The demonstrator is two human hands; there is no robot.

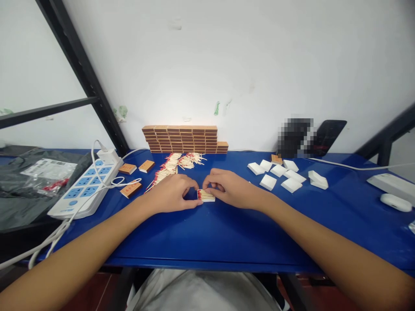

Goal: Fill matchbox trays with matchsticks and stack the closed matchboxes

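Note:
A small white matchbox tray [209, 199] filled with red-tipped matches [205, 195] lies on the blue table in front of me. My left hand [173, 193] holds the tray's left end between thumb and forefinger. Curled over the right part of the tray, my right hand [223, 188] has its fingertips pressed together on the matches; the exact grip is partly hidden. Behind my left hand spreads a pile of loose matches [170, 166], with a smaller heap [187, 161] beside it. White matchbox trays [268, 182] lie scattered to the right of my right hand.
A stacked wall of brown matchboxes [181, 140] stands against the wall. Several single matchboxes [130, 189] lie near a white power strip [87, 183] with cables. Phone-like black devices [329, 136] lean at the back right. A grey plastic bag [19, 194] is at far left.

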